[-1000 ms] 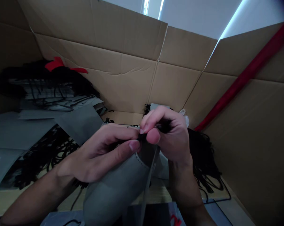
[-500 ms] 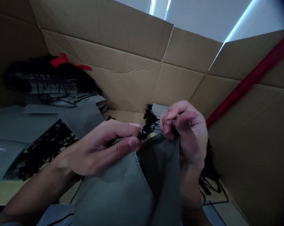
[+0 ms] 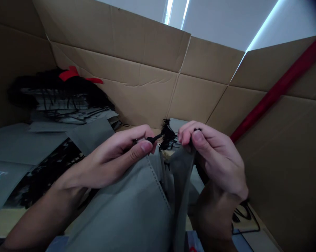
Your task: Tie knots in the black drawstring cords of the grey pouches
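I hold a grey non-woven fabric bag [image 3: 131,210] up in front of me by its top edge. My left hand [image 3: 113,161] pinches one side of the opening, with the tip of a black cord [image 3: 152,139] sticking out between thumb and forefinger. On the other side of the opening my right hand [image 3: 213,157] is closed on the fabric, and a bit of black cord shows at its fingertips. The bag's mouth gapes a little between the two hands.
Tall cardboard walls [image 3: 137,80] surround the work surface. A stack of grey bags with black cords [image 3: 55,101] and a red ribbon [image 3: 69,72] lies at the left. More flat grey bags [image 3: 21,147] lie nearer. Black cords [image 3: 242,213] pile at the right, beside a red strip [image 3: 273,91].
My hands moved apart, opening the bag's mouth. The right hand shifted right and turned, the left rose slightly, and the bag came closer to the camera.
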{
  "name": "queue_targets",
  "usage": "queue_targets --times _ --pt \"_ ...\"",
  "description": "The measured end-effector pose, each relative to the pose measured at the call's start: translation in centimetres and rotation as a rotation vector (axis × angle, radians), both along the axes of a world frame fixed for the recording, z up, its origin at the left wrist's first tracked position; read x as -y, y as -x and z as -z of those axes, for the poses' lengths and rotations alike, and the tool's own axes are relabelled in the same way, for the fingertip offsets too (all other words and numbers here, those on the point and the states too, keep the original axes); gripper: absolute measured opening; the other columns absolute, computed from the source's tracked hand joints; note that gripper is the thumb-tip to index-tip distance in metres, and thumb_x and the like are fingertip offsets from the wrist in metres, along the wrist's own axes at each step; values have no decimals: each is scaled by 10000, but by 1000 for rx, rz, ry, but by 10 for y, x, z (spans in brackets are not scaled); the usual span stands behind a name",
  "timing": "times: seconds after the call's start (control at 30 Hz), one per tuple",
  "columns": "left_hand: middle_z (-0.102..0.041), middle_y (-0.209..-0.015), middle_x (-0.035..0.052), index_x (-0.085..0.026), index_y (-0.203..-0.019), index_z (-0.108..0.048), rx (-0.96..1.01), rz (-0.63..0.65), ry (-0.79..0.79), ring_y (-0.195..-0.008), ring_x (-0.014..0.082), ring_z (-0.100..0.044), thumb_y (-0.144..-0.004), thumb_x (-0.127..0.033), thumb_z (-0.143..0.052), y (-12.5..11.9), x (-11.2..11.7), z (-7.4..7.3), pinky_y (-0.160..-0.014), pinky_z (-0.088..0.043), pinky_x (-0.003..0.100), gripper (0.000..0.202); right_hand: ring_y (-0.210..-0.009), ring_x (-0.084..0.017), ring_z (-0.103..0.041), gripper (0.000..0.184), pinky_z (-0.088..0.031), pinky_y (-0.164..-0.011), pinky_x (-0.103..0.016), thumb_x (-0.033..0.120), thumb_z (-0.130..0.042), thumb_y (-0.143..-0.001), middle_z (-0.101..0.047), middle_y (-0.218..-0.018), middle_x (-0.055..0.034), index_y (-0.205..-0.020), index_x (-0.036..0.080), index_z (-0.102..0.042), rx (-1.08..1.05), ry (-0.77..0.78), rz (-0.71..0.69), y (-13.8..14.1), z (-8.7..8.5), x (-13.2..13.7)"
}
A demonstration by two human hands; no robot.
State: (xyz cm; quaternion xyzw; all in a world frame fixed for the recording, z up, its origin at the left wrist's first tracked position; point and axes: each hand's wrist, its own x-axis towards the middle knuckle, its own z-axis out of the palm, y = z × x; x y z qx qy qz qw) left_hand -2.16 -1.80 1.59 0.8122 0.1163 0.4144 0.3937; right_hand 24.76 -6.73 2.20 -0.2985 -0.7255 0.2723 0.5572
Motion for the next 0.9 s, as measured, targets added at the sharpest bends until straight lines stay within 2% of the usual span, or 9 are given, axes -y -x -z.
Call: queue_targets --times 0.1,0.17,0.23,0.3,0.33,0.43,0.63,0.77,0.9 --pt "-587 -835 -36 -189 -940 -680 -14 -21 118 -713 97 -515 -1287 -337 -567 -3 4 2 -625 -436 180 393 -995 -227 -682 263 -505 -885 -384 334 -649 -1256 -785 -1072 -51 -1156 282 -886 151 -203 20 -5 1 2" --pt "-552 -795 -43 -190 -897 -645 -31 -21 144 -674 97 -483 -1286 -345 -562 -3 4 4 -586 -410 191 426 -971 -216 -722 205 -550 -862 -376 322 -689 -1241 -824 -1118 -44 -1306 306 -883 177 -189 43 -6 3 2" --pt "-554 -787 -42 -191 -888 -641 -48 -11 108 -668 100 -483 -1284 -355 -566 -3 1 4 -580 -406 199 435 -894 -203 -764 162 -591 -792 -351 312 -763 -1205 -842 -1060 -17 -1352 329 -828 116 -84 24 -6 5 3" --pt "-564 -797 -38 -187 -883 -640 -67 -1 60 -675 99 -491 -1286 -371 -563 -3 -4 4 -590 -415 200 449 -826 -193 -800 117 -614 -731 -326 275 -817 -1172 -856 -974 14 -1266 338 -787 41 -17 -24 -4 8 2" --pt "-574 -806 -35 -186 -884 -640 -77 1 42 -680 100 -500 -1288 -386 -559 -2 -6 4 -597 -424 201 458 -809 -192 -812 107 -621 -720 -322 251 -839 -1156 -863 -946 20 -1204 333 -790 28 -31 -32 -2 9 1" --pt "-588 -818 -27 -184 -885 -642 -108 10 17 -687 107 -519 -1287 -447 -563 -2 -11 5 -603 -445 207 487 -815 -217 -841 130 -650 -753 -359 205 -924 -1086 -876 -922 9 -1071 317 -860 37 -188 16 2 13 -3" --pt "-530 -780 -35 -187 -868 -620 -135 14 28 -668 112 -471 -1289 -464 -548 -3 -12 10 -580 -422 215 509 -770 -218 -837 267 -652 -701 -360 213 -1049 -963 -870 -966 6 -1104 307 -841 9 -198 63 5 19 -9" --pt "-552 -765 -39 -189 -882 -627 -139 11 -75 -674 115 -488 -1293 -416 -541 -5 -14 10 -615 -438 224 478 -781 -202 -828 218 -666 -731 -351 193 -1030 -980 -871 -944 16 -1060 302 -860 98 -288 52 8 16 -10" --pt "-552 -754 -43 -192 -879 -620 -142 33 -131 -663 115 -485 -1293 -414 -540 -5 -16 10 -619 -433 233 476 -799 -205 -842 244 -681 -744 -361 144 -1011 -985 -877 -964 27 -1093 323 -886 104 -296 40 13 15 -10"
